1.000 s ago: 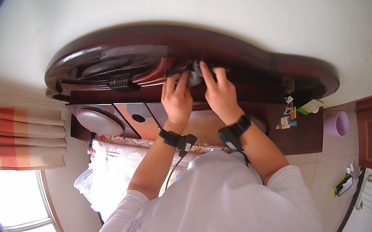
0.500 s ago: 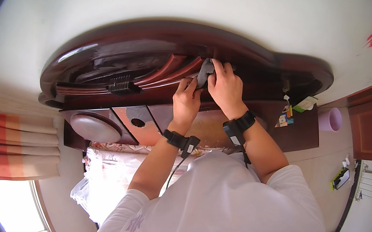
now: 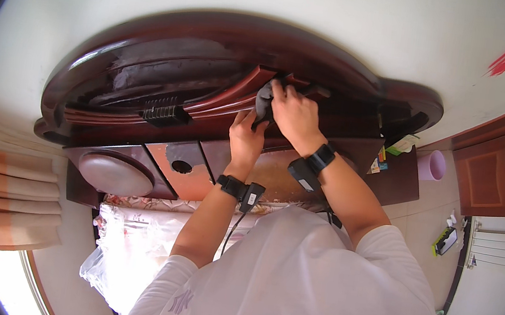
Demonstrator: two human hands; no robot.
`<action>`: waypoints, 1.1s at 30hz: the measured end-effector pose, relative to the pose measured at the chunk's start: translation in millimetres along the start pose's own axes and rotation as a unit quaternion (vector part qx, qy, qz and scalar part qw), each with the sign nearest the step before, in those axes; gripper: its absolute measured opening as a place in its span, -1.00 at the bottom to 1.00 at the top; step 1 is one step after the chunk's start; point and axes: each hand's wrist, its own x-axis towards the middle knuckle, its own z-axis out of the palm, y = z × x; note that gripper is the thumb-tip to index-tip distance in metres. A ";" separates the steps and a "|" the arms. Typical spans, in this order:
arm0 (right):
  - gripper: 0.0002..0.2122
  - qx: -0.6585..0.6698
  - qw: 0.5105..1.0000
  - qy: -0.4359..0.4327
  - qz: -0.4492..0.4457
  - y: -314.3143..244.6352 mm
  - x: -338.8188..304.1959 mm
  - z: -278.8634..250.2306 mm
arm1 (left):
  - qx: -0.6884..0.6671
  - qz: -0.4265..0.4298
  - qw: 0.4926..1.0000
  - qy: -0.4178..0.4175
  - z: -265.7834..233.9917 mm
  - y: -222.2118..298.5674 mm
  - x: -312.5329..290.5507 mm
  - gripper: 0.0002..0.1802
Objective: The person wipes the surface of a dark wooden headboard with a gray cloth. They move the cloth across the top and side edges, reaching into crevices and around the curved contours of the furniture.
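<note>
A grey cloth (image 3: 263, 101) is pressed against the curved reddish-brown moulding (image 3: 228, 98) of a dark, glossy wooden headboard (image 3: 173, 32). My right hand (image 3: 296, 117) grips the cloth's upper part, its fingers bent over the moulding. Lower down and to the left, my left hand (image 3: 246, 139) pinches the bottom of the same cloth. Parts of the fingertips are hidden in its folds. Each wrist wears a black strap with a small box.
Below the headboard, panels include a round padded one (image 3: 116, 174) and a holed one (image 3: 182, 166). Plastic covers the bed (image 3: 144, 232). A dark bedside surface (image 3: 400, 177) stands right, beside a purple bin (image 3: 432, 165). A striped curtain (image 3: 14, 202) hangs left.
The view has shifted slightly, moving the surroundings left. Both hands still hold the cloth, which now sits a little lower along the moulding, baring more of its upper end.
</note>
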 end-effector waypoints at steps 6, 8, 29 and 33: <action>-0.63 -0.035 0.999 0.020 0.023 8.8 6.2 -16.0 | -0.023 0.013 0.999 -0.032 10.6 20.4 12.1 -0.62; -0.63 -0.048 0.998 0.005 0.030 4.9 8.1 -13.6 | -0.036 0.012 0.999 -0.013 12.5 19.7 14.4 -0.65; -0.60 -0.056 0.998 -0.003 0.030 14.0 9.2 -32.4 | -0.053 0.011 0.997 -0.061 18.7 27.5 18.9 -0.62; -0.58 -0.055 0.997 -0.042 0.016 6.0 9.1 -22.3 | -0.053 0.022 0.997 -0.045 25.1 10.7 19.9 -0.68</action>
